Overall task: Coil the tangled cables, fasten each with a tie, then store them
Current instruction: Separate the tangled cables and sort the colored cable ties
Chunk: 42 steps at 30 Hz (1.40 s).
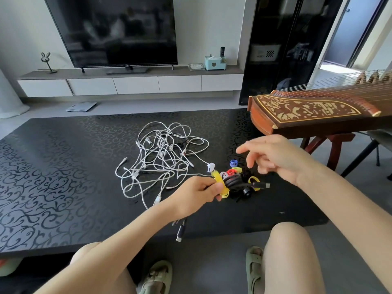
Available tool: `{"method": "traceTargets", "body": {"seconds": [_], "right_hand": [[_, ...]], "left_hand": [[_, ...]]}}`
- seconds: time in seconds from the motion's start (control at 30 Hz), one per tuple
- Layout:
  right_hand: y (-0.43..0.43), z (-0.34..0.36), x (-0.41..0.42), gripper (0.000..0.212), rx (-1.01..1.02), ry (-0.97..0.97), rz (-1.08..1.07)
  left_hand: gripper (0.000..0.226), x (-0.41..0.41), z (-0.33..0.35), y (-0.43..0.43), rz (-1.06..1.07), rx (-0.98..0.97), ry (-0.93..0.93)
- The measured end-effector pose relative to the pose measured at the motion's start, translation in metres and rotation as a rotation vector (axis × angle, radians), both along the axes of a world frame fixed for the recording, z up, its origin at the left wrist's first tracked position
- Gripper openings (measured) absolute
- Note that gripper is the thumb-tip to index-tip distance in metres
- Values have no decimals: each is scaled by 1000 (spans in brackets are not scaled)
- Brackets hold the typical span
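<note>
**Yellow tie on black coil: fastening step in hand**

Black patterned tabletop (63, 166), viewed from the near side.

1. Left hand (197, 192), near centre. Fingers clenched in a pinch on a yellow tie (220, 183), looped round a black cable coil (235, 182) just right of the hand. Tie closed or not: cannot tell.
2. Right hand (275, 158), raised to the right of the coil. Fingers released, loosely spread, grasping nothing; blurred.
3. White cables (161, 158), far and left of both hands. One tangled heap, uncoiled, no tie on any.
4. Spare ties, touching or just beside the coil: blue tie (233, 162), red tie (230, 172), yellow ring (254, 180).
5. Black plug (180, 232), hanging over the near edge below the left wrist. Parent cable: cannot tell.

Step, as judged: first coil made, fastening under way, most of the task ahead.

Needed next, by estimate: tie end drawn snug and pressed shut with the right hand while the left keeps the coil from springing open; then one white cable teased free of the heap.

In the way: spare ties crowded against the coil, easily swept along; crossed loops and plugs in the heap, likely to snag.

Around: wooden zither (307, 111) on a stand at the right; television (114, 28) on the far wall. Storage place: not identified.
</note>
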State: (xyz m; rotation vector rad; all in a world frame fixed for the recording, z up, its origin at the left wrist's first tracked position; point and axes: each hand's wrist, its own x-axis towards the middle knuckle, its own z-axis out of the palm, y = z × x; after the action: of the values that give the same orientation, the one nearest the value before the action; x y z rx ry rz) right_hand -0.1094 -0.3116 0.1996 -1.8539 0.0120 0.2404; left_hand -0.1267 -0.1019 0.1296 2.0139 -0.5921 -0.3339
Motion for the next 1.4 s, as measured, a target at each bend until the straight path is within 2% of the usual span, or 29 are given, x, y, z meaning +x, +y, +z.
{"method": "traceTargets", "body": {"seconds": [0.1, 0.17, 0.23, 0.27, 0.3, 0.37, 0.4, 0.47, 0.57, 0.67, 0.77, 0.83, 0.9, 0.97, 1.03, 1.13, 1.3, 1.4], "right_hand": [[-11, -15, 3, 30, -51, -148, 217], [-7, -30, 1, 31, 52, -115, 397], [3, -41, 0, 47, 169, -64, 453], [8, -47, 0, 51, 238, -64, 444], [13, -53, 0, 43, 277, -105, 412], [24, -58, -3, 12, 251, -228, 299], [29, -60, -5, 4, 228, -259, 259], [36, -63, -11, 18, 155, -309, 235], [42, -64, -22, 32, 28, -338, 189], [46, -68, -29, 40, -44, -343, 78], [51, -65, -32, 32, -50, -329, 11], [54, -63, -34, 38, -52, -319, -5], [56, -61, -36, 38, 38, -264, -18], [56, -60, -36, 37, 178, -169, -45], [55, -61, -34, 34, 284, -95, -64], [54, -59, -32, 22, 398, -14, -39], [54, -58, -25, 17, 479, 38, -42], [61, -64, -20, 15, 528, 111, -159]], "left_hand": [[33, 1, 11, 3, -98, -238, 203], [33, 0, 17, 4, -160, -292, 253], [35, 0, 22, 4, -197, -320, 284], [35, 0, 22, 4, -212, -340, 299], [34, 0, 23, 5, -218, -364, 315], [32, 0, 23, 6, -212, -433, 378], [29, 1, 24, 8, -206, -472, 420], [23, 0, 24, 12, -198, -526, 477], [20, -3, 20, 14, -145, -534, 458], [22, -7, 14, 9, -14, -518, 392], [29, -6, 8, 2, 112, -463, 327], [31, -5, 6, -3, 180, -408, 284], [30, -4, 4, -6, 239, -261, 127], [28, -4, 0, -6, 284, -13, -169], [24, -6, -3, -7, 303, 106, -381], [24, -5, -6, -9, 347, 200, -503], [22, -1, -7, -16, 434, 248, -555], [21, -5, -7, -23, 420, 471, -728]]}}
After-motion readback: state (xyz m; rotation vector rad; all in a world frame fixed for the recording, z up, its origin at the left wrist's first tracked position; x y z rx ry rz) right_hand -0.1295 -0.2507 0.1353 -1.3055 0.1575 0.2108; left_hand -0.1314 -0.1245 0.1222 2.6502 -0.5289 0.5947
